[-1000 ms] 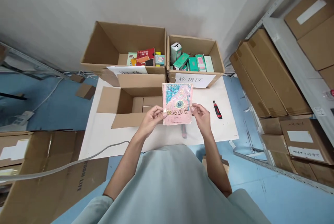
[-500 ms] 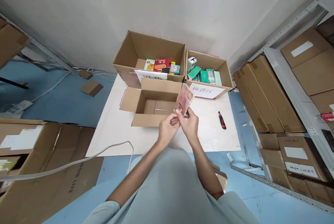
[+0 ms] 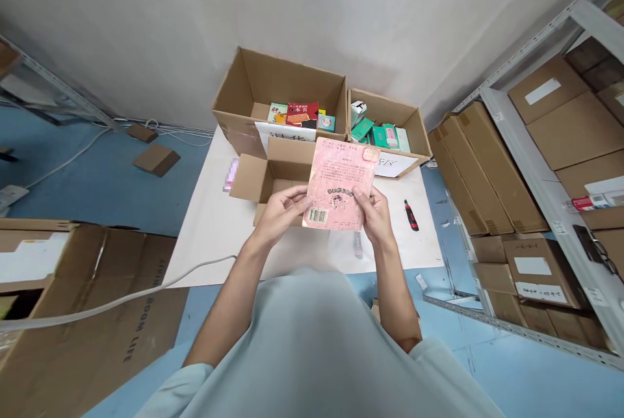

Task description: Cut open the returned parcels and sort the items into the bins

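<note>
A worn pink book with a barcode on its cover is held up between both hands. My left hand is closed on its left edge, near the barcode corner. On the right edge, my right hand grips it with the thumb across the cover. Beneath and behind the book stands an open cardboard box with its flaps folded out; the book covers its right part.
Behind stand a large carton holding books and a smaller carton of green and white packets. A red-black utility knife lies on the white table. Shelving is at right; a white cable crosses at left.
The book has turned from an edge-on tilt to face me with its cover broadside. My hands have moved apart, from close together at its lower end to its two sides.
</note>
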Action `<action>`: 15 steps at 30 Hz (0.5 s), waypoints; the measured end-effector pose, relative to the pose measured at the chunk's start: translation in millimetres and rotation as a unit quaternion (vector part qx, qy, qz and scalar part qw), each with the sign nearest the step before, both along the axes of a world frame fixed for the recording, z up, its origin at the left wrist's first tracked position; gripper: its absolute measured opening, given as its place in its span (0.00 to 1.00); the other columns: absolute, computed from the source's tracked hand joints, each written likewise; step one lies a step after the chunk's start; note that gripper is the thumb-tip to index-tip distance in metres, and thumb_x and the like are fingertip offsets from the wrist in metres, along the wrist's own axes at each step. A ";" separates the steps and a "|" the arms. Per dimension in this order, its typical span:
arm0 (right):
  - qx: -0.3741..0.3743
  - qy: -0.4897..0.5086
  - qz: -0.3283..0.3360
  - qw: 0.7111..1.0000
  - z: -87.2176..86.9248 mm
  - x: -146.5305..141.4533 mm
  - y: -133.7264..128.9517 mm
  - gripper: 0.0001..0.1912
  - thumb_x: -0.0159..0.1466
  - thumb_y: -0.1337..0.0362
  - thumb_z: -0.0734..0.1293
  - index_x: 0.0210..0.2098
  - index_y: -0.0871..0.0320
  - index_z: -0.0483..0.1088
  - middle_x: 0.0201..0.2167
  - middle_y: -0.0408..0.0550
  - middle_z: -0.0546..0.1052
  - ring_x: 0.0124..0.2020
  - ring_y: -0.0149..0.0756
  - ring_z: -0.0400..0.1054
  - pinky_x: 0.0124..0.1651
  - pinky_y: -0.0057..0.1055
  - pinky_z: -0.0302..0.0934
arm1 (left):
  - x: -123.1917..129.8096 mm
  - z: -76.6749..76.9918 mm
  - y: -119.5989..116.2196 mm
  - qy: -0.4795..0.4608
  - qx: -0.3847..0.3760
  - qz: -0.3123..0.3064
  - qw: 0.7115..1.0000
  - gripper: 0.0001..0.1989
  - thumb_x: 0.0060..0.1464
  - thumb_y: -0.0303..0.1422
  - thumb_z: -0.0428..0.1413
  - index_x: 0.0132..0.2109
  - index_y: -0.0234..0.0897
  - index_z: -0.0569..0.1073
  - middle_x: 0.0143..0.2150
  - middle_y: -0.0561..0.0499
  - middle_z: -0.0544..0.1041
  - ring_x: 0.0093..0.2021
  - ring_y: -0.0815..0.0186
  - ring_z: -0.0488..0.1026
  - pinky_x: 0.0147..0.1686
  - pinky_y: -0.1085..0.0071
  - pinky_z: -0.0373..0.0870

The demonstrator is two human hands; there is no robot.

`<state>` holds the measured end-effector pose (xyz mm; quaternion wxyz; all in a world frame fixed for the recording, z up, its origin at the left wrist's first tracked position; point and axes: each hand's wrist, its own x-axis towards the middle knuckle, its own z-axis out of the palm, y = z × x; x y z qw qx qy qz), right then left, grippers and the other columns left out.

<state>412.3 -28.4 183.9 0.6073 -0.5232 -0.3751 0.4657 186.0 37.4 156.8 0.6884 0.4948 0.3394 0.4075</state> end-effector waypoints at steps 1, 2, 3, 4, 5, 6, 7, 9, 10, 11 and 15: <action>-0.003 0.002 0.005 1.000 -0.5 -2.2 -0.7 0.26 0.64 0.39 0.82 0.48 0.53 0.84 0.45 0.49 0.90 0.48 0.50 0.86 0.51 0.41 0.81 | 0.2 2.4 -2.6 -0.008 0.002 0.002 1.000 0.33 0.53 0.59 0.77 0.53 0.36 0.88 0.52 0.39 0.89 0.51 0.49 0.87 0.48 0.60 0.87; -0.006 0.003 0.009 1.000 -0.8 -4.2 -1.4 0.26 0.64 0.39 0.82 0.49 0.54 0.85 0.46 0.50 0.91 0.48 0.50 0.86 0.51 0.41 0.81 | 0.5 4.2 -4.7 -0.016 0.003 0.007 1.000 0.33 0.52 0.58 0.78 0.53 0.36 0.88 0.52 0.39 0.89 0.51 0.50 0.87 0.48 0.60 0.87; -0.009 0.003 0.012 1.000 -0.9 -6.1 -2.2 0.27 0.65 0.39 0.82 0.49 0.54 0.85 0.46 0.50 0.91 0.48 0.51 0.86 0.51 0.41 0.81 | 0.7 5.3 -6.3 -0.023 0.003 0.014 1.000 0.32 0.52 0.57 0.78 0.53 0.37 0.88 0.52 0.40 0.89 0.51 0.50 0.87 0.49 0.60 0.87; -0.011 0.001 0.014 1.000 -0.8 -7.8 -3.0 0.27 0.65 0.39 0.82 0.50 0.54 0.85 0.46 0.50 0.91 0.49 0.51 0.86 0.51 0.42 0.81 | 0.4 5.8 -7.5 -0.026 0.004 0.021 0.999 0.32 0.51 0.56 0.79 0.52 0.37 0.88 0.52 0.40 0.89 0.51 0.50 0.88 0.50 0.60 0.87; -0.012 -0.002 0.014 1.000 -0.6 -9.4 -3.6 0.28 0.64 0.38 0.82 0.50 0.54 0.85 0.47 0.50 0.91 0.49 0.51 0.86 0.52 0.42 0.81 | -0.2 5.9 -8.3 -0.025 0.006 0.030 0.999 0.32 0.51 0.56 0.79 0.52 0.37 0.89 0.53 0.40 0.90 0.51 0.50 0.88 0.50 0.59 0.87; -0.011 -0.005 0.013 1.000 -0.6 -10.8 -3.8 0.28 0.64 0.38 0.82 0.49 0.54 0.85 0.48 0.50 0.91 0.50 0.52 0.86 0.53 0.43 0.81 | -1.3 5.6 -8.8 -0.021 0.008 0.039 0.999 0.32 0.51 0.56 0.79 0.52 0.37 0.89 0.53 0.39 0.90 0.52 0.49 0.88 0.50 0.59 0.87; -0.008 -0.008 0.012 1.000 -0.9 -11.9 -3.5 0.28 0.64 0.38 0.82 0.49 0.54 0.85 0.49 0.51 0.91 0.51 0.52 0.86 0.54 0.43 0.81 | -2.5 5.0 -9.0 -0.016 0.010 0.048 0.999 0.31 0.51 0.56 0.79 0.52 0.37 0.89 0.54 0.39 0.90 0.52 0.49 0.88 0.50 0.58 0.87; 0.003 -0.018 0.002 1.000 -3.4 -13.5 -1.3 0.28 0.65 0.38 0.81 0.52 0.53 0.85 0.54 0.52 0.90 0.56 0.53 0.85 0.60 0.46 0.80 | -4.9 2.8 -8.3 -0.008 0.016 0.066 0.998 0.32 0.51 0.55 0.79 0.53 0.37 0.90 0.56 0.39 0.90 0.53 0.48 0.87 0.52 0.56 0.87; 0.012 -0.027 -0.012 0.999 -6.0 -14.0 0.4 0.29 0.65 0.38 0.81 0.54 0.53 0.85 0.58 0.53 0.89 0.60 0.53 0.83 0.65 0.48 0.78 | -5.6 1.1 -7.4 -0.004 0.019 0.074 0.997 0.32 0.51 0.55 0.79 0.54 0.37 0.90 0.56 0.40 0.90 0.54 0.47 0.87 0.54 0.55 0.87; 0.021 -0.040 -0.034 0.998 -9.6 -14.5 2.1 0.31 0.65 0.38 0.81 0.58 0.53 0.84 0.63 0.54 0.87 0.65 0.54 0.81 0.70 0.49 0.76 | -5.5 -1.1 -6.1 0.000 0.023 0.083 0.996 0.32 0.51 0.55 0.79 0.54 0.37 0.90 0.56 0.40 0.90 0.55 0.47 0.87 0.56 0.54 0.86; -0.003 -0.076 -0.095 0.993 -30.7 -21.4 3.3 0.43 0.62 0.34 0.81 0.66 0.55 0.81 0.72 0.60 0.80 0.74 0.57 0.75 0.79 0.55 0.67 | 4.4 -14.3 -4.2 0.043 0.039 0.116 0.992 0.35 0.51 0.57 0.78 0.57 0.37 0.90 0.57 0.41 0.90 0.56 0.45 0.87 0.60 0.50 0.86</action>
